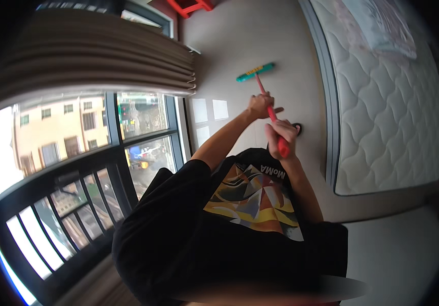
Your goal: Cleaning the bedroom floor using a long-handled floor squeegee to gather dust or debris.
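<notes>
A broom with a red handle [261,85] and a green head [256,72] reaches forward from my body. Its head is on or close to the pale floor [227,46], and a yellow strip runs along the top. My left hand [261,105] wraps the handle partway down, the farther of the two from me. Closer to my chest, my right hand [284,134] grips the handle near its upper end, with the red tip sticking out toward me. Beyond the right hand, part of a dark slipper or shoe [299,128] shows on the floor.
To the right stands a bed with a quilted white mattress [388,126] on a grey frame; folded bedding [386,28] lies on it. A window with a dark railing [85,183] and a brown curtain [101,57] line the left. A red plastic stool [190,7] stands ahead.
</notes>
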### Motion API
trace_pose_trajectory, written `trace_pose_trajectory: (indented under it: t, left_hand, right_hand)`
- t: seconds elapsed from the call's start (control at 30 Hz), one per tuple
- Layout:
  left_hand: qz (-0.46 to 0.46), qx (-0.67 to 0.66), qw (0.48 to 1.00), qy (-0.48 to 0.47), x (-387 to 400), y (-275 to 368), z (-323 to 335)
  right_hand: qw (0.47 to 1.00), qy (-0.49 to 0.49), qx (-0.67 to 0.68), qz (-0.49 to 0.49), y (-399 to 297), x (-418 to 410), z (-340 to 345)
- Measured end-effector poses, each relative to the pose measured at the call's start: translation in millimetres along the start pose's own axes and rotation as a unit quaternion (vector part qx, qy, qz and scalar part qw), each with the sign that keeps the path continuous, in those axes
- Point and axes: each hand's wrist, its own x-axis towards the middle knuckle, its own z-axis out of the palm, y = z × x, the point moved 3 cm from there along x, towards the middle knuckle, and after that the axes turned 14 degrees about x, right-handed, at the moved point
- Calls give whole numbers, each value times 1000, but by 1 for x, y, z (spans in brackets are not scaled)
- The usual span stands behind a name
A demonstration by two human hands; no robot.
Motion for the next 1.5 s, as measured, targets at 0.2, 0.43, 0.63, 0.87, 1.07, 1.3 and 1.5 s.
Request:
trace_pose_trajectory:
  t: [0.2, 0.43, 0.63, 0.87, 1.07, 1.3, 1.5]
  left_hand:
    - [-72, -26, 997, 19, -45, 79, 81]
    - [-206, -108, 960, 156, -162, 59, 166]
    - [-330, -203, 892, 235, -229, 58, 208]
    - [-507, -311, 763, 251, -254, 81, 210]
    - [-451, -339, 739, 370, -255, 87, 178]
    - [-320, -243, 849, 343, -210, 36, 92]
    - [-247, -72, 927, 274, -120, -23, 17]
  right_hand:
    - [996, -30, 63, 53, 5, -59, -70]
    - [953, -253, 142, -88, 2, -131, -3]
    - [861, -417, 266, -117, -17, -175, 41]
    - [803, -505, 315, 20, -33, -180, 64]
    - [713, -569, 405, -66, -78, -167, 51]
    - [762, -512, 325, -227, -57, -152, 25]
    - [874, -355, 201, -263, -1, -95, 14]
